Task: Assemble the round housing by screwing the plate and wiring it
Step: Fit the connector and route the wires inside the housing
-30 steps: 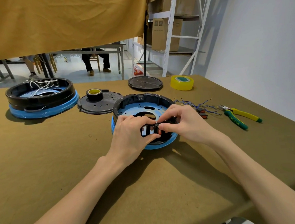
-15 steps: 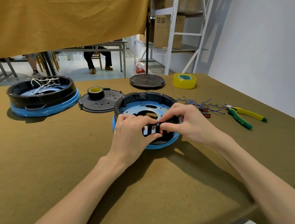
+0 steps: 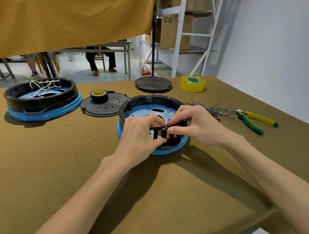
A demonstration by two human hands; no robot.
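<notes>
The round housing [image 3: 151, 108], a black ring on a blue base, sits on the worktop [image 3: 77, 166] directly in front of the person, near enough that both hands can meet over its front wall. That front wall carries a row of rectangular switch openings, and both hands work there. The left hand [image 3: 140, 135] curls over the rim from the left, thumb below and fingers above, gripping the wall; judging by its placement, it steadies the housing against the push from the other side. The right hand [image 3: 197, 125] comes in from the right with thumb and forefinger pinched on a small black rocker switch [image 3: 163, 129] at the top of the openings. Red-marked switches [image 3: 171, 135] already sit in the slots just below its thumb. Inside the ring, the blue plate [image 3: 141, 111] lies flat on the housing floor; whether it is screwed down cannot be told.

A bundle of blue wires [image 3: 209, 107] with more switches lies just beyond the right hand, within easy reach for the wiring, I judge. The green-and-yellow pliers [image 3: 252, 121] rest further right. A second housing [image 3: 41, 99] with white wires inside stands well apart to the left, perhaps a finished example. Between the two housings a perforated black lid [image 3: 108, 108] carries a roll of black tape [image 3: 99, 95].
</notes>
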